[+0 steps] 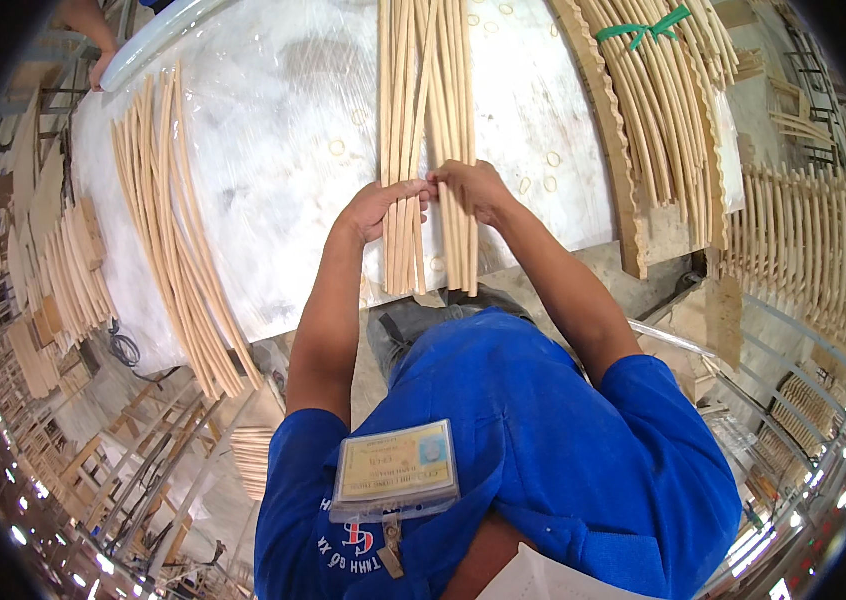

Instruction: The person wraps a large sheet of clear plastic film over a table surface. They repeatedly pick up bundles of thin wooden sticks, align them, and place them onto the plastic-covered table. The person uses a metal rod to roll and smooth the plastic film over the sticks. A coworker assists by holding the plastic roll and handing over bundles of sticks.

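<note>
Long pale wooden dowels (406, 110) lie lengthwise before me on a white, plastic-covered table (273, 150), their near ends jutting over its front edge. They split into two groups with a narrow gap between. My left hand (390, 208) is closed round the left group, thumb across the top. Over the right group, my right hand (470, 190) curls its fingers round the dowels. The fingertips of both hands meet at the gap; whether they pinch anything small there is hidden.
Another row of loose dowels (168, 220) lies at the table's left. Several rubber bands (337, 147) are scattered about. At right, a wavy-edged wooden rack (633, 215) holds dowels tied with a green strip (643, 32). Another person's hand (101, 70) touches a plastic roll (148, 42) at far left.
</note>
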A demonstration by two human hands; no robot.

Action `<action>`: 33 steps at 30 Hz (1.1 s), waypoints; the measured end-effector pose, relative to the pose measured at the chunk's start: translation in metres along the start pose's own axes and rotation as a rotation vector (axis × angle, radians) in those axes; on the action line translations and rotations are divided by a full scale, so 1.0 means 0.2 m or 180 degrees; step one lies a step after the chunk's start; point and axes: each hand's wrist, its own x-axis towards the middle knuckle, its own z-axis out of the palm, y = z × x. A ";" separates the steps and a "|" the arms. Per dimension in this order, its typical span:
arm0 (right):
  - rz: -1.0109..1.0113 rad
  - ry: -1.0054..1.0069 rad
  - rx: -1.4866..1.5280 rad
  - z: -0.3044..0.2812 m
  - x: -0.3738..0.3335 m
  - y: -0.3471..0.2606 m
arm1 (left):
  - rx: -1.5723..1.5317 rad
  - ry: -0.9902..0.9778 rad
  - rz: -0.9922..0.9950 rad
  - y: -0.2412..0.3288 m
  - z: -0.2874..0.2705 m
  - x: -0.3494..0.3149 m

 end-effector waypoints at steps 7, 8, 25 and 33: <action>0.0173 -0.0123 0.0007 -0.01 -0.06 -0.05 | 0.0186 0.0090 0.0119 -0.01 0.03 0.02; 0.0149 -0.0231 -0.0001 0.01 -0.07 -0.05 | 0.0143 0.0001 0.0199 -0.03 0.04 0.04; -0.0017 0.0026 -0.0139 -0.09 -0.02 -0.03 | 0.0000 0.0308 0.0068 -0.02 0.13 0.01; -0.0078 0.0066 -0.0150 0.07 -0.07 -0.10 | 0.0095 0.0470 0.0386 -0.09 0.22 0.05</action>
